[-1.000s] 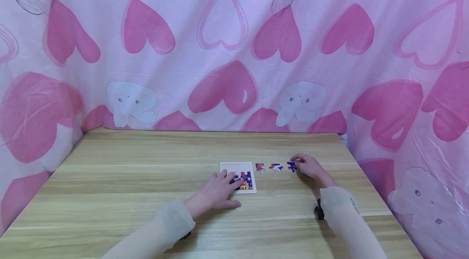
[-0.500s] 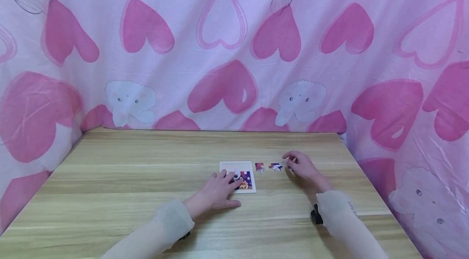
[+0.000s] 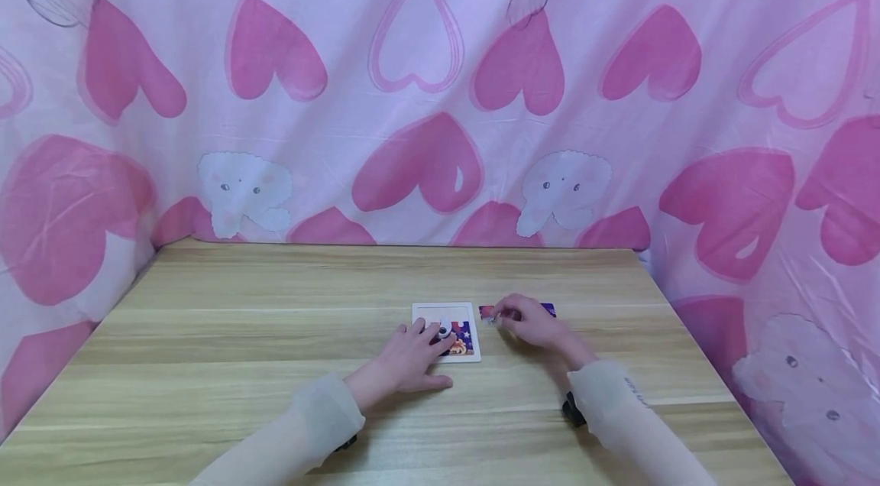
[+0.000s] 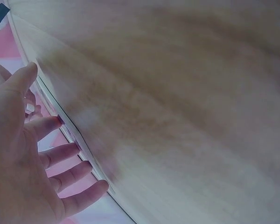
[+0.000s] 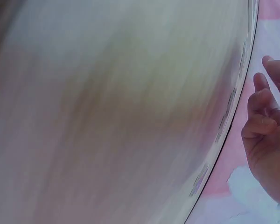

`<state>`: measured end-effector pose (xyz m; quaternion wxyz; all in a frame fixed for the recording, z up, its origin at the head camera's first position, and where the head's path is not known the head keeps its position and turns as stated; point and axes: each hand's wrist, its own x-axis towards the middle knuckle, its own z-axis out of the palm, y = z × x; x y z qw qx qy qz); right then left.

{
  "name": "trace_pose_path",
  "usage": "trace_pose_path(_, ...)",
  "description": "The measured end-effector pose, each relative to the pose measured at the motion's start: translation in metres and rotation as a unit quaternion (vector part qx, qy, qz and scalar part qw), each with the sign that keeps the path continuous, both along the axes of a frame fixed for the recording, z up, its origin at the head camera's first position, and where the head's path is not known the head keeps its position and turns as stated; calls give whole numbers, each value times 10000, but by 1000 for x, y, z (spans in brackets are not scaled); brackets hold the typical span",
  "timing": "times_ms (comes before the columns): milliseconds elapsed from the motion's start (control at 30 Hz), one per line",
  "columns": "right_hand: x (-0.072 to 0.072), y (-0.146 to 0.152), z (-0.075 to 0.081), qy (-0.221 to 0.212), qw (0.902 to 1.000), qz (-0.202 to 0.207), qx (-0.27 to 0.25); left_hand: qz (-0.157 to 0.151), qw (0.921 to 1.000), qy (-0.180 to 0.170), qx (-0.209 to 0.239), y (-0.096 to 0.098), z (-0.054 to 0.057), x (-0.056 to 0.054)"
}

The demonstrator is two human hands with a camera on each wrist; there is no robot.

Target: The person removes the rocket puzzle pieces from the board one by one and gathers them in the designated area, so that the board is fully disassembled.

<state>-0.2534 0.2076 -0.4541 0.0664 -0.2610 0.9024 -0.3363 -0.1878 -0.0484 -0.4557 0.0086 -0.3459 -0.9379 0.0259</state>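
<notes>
A small white-framed jigsaw puzzle (image 3: 477,352) lies on the table, its printed part showing dark blue, orange and white. My left hand (image 3: 407,360) rests with spread fingers across its left and lower part, covering some of the picture. To the right of the frame, my right hand (image 3: 539,324) is low over a row of loose pieces. Its bent fingertips are right at the red jigsaw piece (image 3: 486,312), while a dark blue jigsaw piece (image 3: 549,309) shows behind the hand. The middle piece is mostly hidden. In the right wrist view, the fingers (image 5: 260,126) are loosely curled.
The wooden table (image 3: 275,295) stretches around the puzzle on all sides. A pink heart-patterned curtain (image 3: 330,134) hangs along its far edge and down the sides. Dark wrist devices (image 3: 573,409) show under the sleeves.
My right hand has moved left from the dark blue piece, past the middle piece, to the red one. The dark blue piece stays at the right end. My left hand has kept its place.
</notes>
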Motion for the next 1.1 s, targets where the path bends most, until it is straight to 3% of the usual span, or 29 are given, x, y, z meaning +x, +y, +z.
trace_pose_path(167,2,-12,-1,107,9978,642,148,-41,9999,112,38,-1,0,0)
trace_pose_path(333,3,-21,0,-4,9957,875,301,-59,9999,157,35,-1,-1,0)
trace_pose_path(800,4,-27,-3,72,9936,928,646,-9,9999,55,111,-1,-2,2)
trace_pose_path(1100,5,-27,-1,-13,9942,876,617,-28,9991,-243,351,-4,0,4)
